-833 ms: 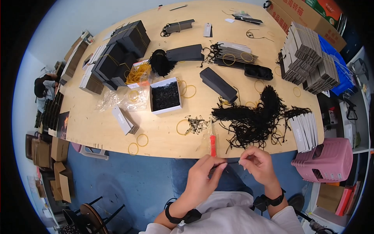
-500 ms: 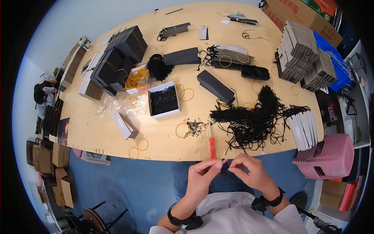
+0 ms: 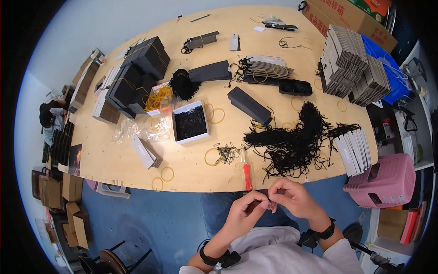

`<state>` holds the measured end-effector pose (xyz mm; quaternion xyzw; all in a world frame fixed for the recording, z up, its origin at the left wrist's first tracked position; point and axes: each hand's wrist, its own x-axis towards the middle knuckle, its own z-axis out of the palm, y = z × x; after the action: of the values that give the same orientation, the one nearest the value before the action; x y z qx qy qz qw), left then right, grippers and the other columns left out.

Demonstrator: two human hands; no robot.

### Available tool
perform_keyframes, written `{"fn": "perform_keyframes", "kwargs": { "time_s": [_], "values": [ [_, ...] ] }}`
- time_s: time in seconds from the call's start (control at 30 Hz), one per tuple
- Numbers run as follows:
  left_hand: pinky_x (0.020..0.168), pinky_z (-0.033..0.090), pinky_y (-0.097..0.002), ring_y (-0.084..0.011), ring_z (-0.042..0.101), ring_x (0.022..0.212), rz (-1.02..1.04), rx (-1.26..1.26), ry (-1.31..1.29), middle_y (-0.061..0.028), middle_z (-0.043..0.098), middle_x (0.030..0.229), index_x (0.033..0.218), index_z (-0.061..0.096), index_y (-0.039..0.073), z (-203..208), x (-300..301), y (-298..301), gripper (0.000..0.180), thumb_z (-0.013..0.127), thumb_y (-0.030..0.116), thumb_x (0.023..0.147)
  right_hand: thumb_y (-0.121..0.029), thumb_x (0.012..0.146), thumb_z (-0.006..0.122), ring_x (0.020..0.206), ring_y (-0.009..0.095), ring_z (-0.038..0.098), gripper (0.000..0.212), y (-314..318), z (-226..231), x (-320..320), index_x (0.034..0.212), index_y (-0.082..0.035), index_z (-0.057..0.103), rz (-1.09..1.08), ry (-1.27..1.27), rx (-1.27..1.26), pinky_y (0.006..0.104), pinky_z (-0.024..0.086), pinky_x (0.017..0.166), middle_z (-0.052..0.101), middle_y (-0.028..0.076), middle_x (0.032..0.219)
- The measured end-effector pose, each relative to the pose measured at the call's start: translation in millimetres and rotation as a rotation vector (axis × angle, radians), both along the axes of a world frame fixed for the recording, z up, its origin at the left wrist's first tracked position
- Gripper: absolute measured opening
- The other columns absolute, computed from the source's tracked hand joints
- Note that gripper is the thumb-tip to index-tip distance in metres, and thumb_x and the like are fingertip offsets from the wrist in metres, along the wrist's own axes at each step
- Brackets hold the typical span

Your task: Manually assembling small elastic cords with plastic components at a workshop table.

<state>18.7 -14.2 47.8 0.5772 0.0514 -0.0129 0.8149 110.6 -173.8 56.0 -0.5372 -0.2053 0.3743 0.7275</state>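
Just in front of the table's near edge, my left hand (image 3: 247, 213) and right hand (image 3: 295, 199) meet fingertip to fingertip. Both are closed in a pinch around something small and dark, too small to name. A red-handled tool (image 3: 247, 176) in clear plastic lies just beyond them. To its left is a small heap of metal pins (image 3: 228, 154). A tangled pile of black cords (image 3: 299, 146) spreads to the right, beside a fan of pale hang tags (image 3: 353, 153) with black strings.
A white box (image 3: 206, 130) of small black pieces sits mid-table, near yellow rubber bands (image 3: 159, 98). Dark card stacks (image 3: 132, 86) stand left, grey card stacks (image 3: 346, 59) right. A pink stool (image 3: 383, 180) is by the right edge. Another person (image 3: 52, 116) is at far left.
My hands have come together, the right fingertips now touching the left ones. The left hand has turned and moved slightly right and down. The table things stay put as the view shifts a little.
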Motion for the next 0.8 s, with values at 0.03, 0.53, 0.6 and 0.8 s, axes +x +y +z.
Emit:
{"fn": "perform_keyframes", "kwargs": {
  "time_s": [0.03, 0.53, 0.6, 0.8],
  "values": [
    [0.059, 0.039, -0.0174, -0.0052, 0.053, 0.071, 0.031, -0.074, -0.023, -0.0053, 0.065, 0.085, 0.098, 0.058, 0.000, 1.2, 1.3, -1.4, 0.009, 0.059, 0.008, 0.095, -0.004, 0.096, 0.054, 0.073, 0.011, 0.059, 0.006, -0.3, -2.7, -1.2, 0.098, 0.001, 0.051, 0.002, -0.029, -0.026, 0.0249, 0.050, 0.064, 0.055, 0.006, 0.085],
    [0.058, 0.040, -0.0179, -0.0048, 0.054, 0.071, -0.028, -0.148, 0.151, -0.0073, 0.068, 0.090, 0.103, 0.059, 0.002, 3.0, -0.4, 7.8, 0.013, 0.053, 0.013, 0.099, 0.004, 0.085, 0.059, 0.071, 0.029, 0.063, 0.018, 1.7, 8.2, -3.4, 0.101, 0.000, 0.053, -0.097, -1.059, -0.272, 0.0335, 0.050, 0.060, 0.061, 0.013, 0.083],
    [0.060, 0.041, -0.0181, -0.0049, 0.055, 0.074, -0.009, -0.078, 0.118, -0.0066, 0.068, 0.091, 0.105, 0.060, 0.001, 2.0, -1.5, 6.6, 0.014, 0.053, 0.011, 0.099, 0.003, 0.085, 0.060, 0.072, 0.028, 0.064, 0.018, 1.9, 8.9, -4.0, 0.102, 0.000, 0.054, -0.114, -1.107, -0.278, 0.0328, 0.051, 0.059, 0.062, 0.013, 0.083],
    [0.069, 0.049, -0.0215, -0.0099, 0.063, 0.084, 0.069, 0.146, 0.061, -0.0075, 0.069, 0.093, 0.105, 0.062, -0.002, 7.0, -2.9, 1.2, 0.012, 0.056, 0.004, 0.096, -0.002, 0.089, 0.062, 0.063, 0.022, 0.066, 0.014, 0.0, 9.9, -6.9, 0.103, 0.000, 0.061, -0.113, -0.729, -0.299, 0.0299, 0.053, 0.057, 0.067, 0.011, 0.076]
  ]
}}
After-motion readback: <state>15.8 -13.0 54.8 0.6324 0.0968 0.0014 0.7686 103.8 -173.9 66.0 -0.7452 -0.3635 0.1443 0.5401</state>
